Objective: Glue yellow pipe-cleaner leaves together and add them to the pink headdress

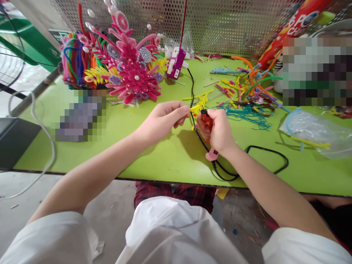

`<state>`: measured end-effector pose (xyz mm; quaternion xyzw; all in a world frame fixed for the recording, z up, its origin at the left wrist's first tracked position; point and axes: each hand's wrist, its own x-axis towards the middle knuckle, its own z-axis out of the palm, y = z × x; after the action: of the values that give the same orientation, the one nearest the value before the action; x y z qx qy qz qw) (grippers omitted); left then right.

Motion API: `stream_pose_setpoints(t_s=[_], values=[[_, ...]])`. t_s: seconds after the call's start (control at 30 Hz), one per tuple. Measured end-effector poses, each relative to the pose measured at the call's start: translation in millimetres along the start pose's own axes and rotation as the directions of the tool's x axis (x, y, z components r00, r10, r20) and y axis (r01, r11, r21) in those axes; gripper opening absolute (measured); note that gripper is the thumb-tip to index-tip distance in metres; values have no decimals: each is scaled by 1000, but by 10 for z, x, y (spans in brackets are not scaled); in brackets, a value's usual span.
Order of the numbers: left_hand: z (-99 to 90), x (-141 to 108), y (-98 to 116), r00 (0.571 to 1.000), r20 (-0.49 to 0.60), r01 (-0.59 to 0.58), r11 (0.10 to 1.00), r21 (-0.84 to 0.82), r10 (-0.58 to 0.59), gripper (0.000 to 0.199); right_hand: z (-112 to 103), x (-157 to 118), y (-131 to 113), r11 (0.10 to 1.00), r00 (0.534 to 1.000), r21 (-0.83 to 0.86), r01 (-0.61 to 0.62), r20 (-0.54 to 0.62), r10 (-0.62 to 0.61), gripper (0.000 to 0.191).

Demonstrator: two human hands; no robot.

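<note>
My left hand pinches a small yellow pipe-cleaner piece just above the green table. My right hand is closed around a red and pink glue gun, its tip close to the yellow piece. The gun's black cord loops across the table to the right. The two hands sit close together near the table's middle.
A large pink and multicoloured pipe-cleaner flower headpiece stands at the back left. A second pink glue gun rests behind. Loose pipe cleaners pile at the back right, beside a clear plastic bag. A perforated metal panel backs the table.
</note>
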<state>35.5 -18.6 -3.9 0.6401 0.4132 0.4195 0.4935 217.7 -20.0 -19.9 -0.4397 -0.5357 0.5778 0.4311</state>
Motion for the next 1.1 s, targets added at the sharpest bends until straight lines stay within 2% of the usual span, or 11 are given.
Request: stream_pose_setpoints(t_s=[0.07, 0.23, 0.4, 0.7, 0.9, 1.1], values=[[-3, 10, 2, 999, 12, 36, 998, -59, -36, 32, -20, -11, 29, 999, 1000, -43, 5, 21, -4, 73], [-6, 7, 18, 996, 9, 86, 994, -71, -86, 32, -54, -9, 88, 997, 998, -72, 37, 46, -34, 72], [2, 6, 15, 996, 14, 90, 992, -89, -89, 31, -51, 8, 125, 994, 995, -78, 78, 72, -72, 72], [10, -10, 34, 992, 32, 126, 977, -170, -122, 32, -45, 30, 106, 996, 998, -81, 38, 50, -34, 68], [17, -9, 14, 993, 35, 120, 979, -164, -116, 32, -30, 50, 84, 999, 999, -12, 37, 15, -36, 67], [13, -15, 1, 992, 30, 125, 980, -154, -122, 31, -57, 35, 128, 994, 995, -92, 62, 83, -54, 67]])
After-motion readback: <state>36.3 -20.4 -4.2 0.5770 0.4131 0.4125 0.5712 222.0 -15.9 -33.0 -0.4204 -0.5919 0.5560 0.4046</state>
